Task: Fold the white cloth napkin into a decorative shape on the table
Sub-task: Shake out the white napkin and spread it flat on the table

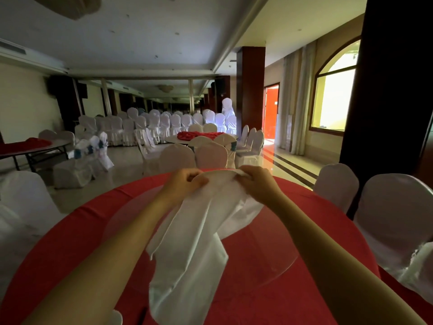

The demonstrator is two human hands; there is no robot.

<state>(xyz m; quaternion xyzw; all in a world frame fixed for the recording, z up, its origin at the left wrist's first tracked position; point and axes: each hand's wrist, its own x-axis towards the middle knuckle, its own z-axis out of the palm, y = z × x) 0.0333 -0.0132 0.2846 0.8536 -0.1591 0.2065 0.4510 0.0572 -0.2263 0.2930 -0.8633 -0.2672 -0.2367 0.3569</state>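
The white cloth napkin [194, 245] hangs in the air above the round table with the red tablecloth [70, 254]. Its top edge is stretched between my hands and the rest drapes down in loose folds toward me. My left hand [185, 184] pinches the top edge at the left. My right hand [256, 181] grips the top edge at the right, fingers curled over the cloth. Both arms reach forward over the table.
A round glass turntable [264, 261] lies on the middle of the table under the napkin. White-covered chairs [396, 214] stand at the right, left and far side. Further tables with red cloths [199, 135] and rows of covered chairs fill the hall.
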